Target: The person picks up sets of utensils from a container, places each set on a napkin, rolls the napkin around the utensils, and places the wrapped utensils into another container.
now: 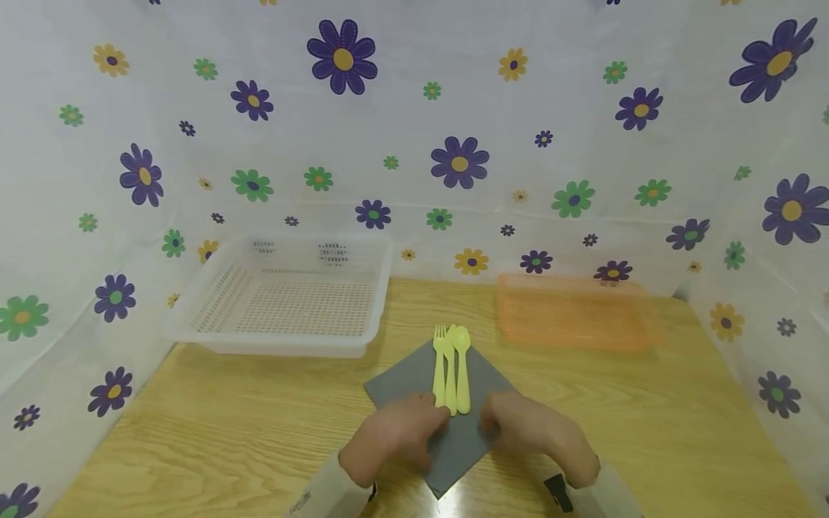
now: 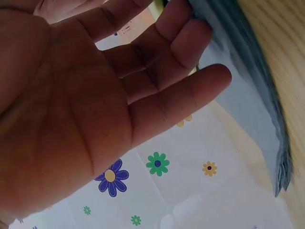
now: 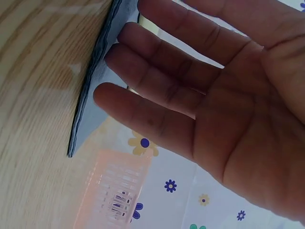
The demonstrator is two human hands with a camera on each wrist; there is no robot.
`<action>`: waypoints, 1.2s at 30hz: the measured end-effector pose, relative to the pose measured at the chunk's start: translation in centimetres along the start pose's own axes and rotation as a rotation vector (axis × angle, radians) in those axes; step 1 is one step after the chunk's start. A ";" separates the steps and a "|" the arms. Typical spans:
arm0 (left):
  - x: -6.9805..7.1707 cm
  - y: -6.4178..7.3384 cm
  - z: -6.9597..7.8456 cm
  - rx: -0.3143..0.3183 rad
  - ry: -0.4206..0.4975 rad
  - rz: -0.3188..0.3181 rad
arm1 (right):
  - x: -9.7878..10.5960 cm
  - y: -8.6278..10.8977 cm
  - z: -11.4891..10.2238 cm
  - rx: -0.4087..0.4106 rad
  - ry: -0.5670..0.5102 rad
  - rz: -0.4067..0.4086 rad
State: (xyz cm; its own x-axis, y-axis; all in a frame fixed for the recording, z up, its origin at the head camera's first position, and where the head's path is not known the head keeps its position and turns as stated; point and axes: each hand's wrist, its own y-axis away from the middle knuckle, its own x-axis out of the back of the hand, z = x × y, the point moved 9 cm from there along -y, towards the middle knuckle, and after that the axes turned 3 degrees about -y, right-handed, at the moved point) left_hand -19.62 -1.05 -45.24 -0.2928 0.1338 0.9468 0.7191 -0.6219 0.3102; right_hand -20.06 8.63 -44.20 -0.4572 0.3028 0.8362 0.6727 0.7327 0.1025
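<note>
A dark grey folded napkin lies on the table with one corner toward me. On it, side by side, lie a pale yellow fork, a pale yellow spoon and a third yellow piece between them, its head partly covered. My left hand is over the napkin's left side, its fingertips right at the handle ends. The right hand is at the napkin's right edge, beside the spoon's handle. Both wrist views show loosely extended fingers, with fingertips and fingertips at the napkin's surface.
A white perforated basket stands at the back left of the wooden table. At the back right is a translucent orange basket. A white curtain with printed flowers encloses the table at the back and sides.
</note>
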 end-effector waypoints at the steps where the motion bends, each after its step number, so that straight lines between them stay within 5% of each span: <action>1: -0.1 0.0 0.0 0.009 -0.005 0.000 | -0.1 0.0 -0.1 -0.003 0.011 -0.001; 9: -0.4 0.1 0.1 0.060 -0.051 0.021 | -1.0 0.0 -0.7 -0.062 0.140 -0.015; 21: -0.6 -0.1 0.1 0.088 -0.058 0.002 | -2.5 -0.2 -0.2 -0.215 0.199 -0.104; 36: -0.7 -0.5 0.1 0.087 -0.013 0.016 | -2.3 -0.3 -0.6 -0.163 0.184 -0.018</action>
State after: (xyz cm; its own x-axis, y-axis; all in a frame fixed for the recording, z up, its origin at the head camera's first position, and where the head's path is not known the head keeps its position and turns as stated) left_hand -19.75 -0.75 -46.05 -0.2730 0.1352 0.9525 0.7759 -0.5544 0.3011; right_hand -18.85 7.34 -45.85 -0.3663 0.1642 0.9159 0.7573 0.6246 0.1909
